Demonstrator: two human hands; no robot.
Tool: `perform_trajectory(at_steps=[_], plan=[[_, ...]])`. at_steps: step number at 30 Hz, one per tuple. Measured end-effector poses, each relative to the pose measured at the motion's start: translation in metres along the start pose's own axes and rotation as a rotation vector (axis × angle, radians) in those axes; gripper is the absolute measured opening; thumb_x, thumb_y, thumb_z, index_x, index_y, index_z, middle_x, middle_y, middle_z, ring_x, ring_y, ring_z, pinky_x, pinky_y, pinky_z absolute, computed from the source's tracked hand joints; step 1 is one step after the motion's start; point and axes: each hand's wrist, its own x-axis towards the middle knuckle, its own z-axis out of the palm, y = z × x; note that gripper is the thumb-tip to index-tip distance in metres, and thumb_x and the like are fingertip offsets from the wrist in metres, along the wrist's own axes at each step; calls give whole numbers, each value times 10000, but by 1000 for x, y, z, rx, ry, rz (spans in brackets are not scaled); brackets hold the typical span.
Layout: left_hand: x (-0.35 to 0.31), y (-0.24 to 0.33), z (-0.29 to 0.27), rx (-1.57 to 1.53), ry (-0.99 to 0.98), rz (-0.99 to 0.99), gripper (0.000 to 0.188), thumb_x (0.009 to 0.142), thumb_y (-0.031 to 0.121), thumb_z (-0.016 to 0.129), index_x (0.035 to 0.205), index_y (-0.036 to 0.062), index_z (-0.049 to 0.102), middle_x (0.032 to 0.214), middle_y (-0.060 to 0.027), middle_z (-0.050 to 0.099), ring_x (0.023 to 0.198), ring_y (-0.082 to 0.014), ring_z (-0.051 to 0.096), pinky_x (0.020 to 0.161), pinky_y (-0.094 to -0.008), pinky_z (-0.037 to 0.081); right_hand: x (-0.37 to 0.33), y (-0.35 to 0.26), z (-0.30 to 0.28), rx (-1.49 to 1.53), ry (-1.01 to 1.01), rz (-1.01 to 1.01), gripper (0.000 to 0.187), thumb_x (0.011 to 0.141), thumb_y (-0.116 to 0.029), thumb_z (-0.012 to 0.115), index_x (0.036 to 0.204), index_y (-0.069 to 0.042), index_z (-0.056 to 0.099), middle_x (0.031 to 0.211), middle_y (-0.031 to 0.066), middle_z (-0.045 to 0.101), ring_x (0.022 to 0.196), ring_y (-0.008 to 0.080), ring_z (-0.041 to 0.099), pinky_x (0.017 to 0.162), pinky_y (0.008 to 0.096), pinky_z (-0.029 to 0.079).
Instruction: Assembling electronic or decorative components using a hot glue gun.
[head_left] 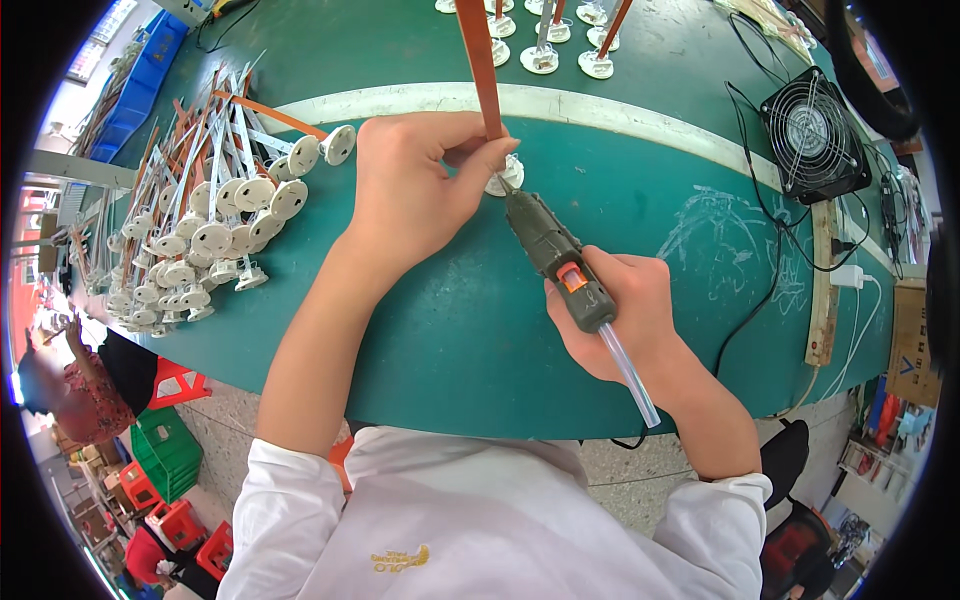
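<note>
My left hand [425,180] pinches a flat reddish-brown strip [480,70] close to its lower end, holding it upright. At its foot is a round white disc base [508,175], partly hidden by my fingers and the tool. My right hand [630,315] is wrapped round a dark green hot glue gun [548,240], whose nozzle points at the disc where the strip meets it. A clear glue stick [630,375] sticks out of the gun's rear end.
A heap of strips with white discs [210,220] lies at the left. More strips stand upright on discs [540,55] at the back. A black fan [815,135], cables and a power strip [822,290] are at the right. A person [85,390] sits at far left.
</note>
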Motion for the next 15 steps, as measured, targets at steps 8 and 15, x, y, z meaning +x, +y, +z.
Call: perform_trajectory(at_steps=[8, 15], plan=[[0, 3, -1, 12, -3, -7, 80, 861, 49, 761, 901, -21, 761, 740, -71, 751, 653, -105, 699, 620, -232, 535, -1, 0, 1, 10, 12, 11, 105, 769, -51, 724, 754, -23, 624, 592, 123, 586, 494, 290, 587, 476, 350, 450], [1, 1, 0, -4, 27, 9, 75, 810, 53, 779, 859, -2, 763, 721, -105, 736, 637, -196, 737, 571, -268, 544, -2, 0, 0, 4, 16, 11, 107, 772, -47, 723, 752, -21, 621, 589, 123, 584, 492, 293, 587, 474, 351, 448]])
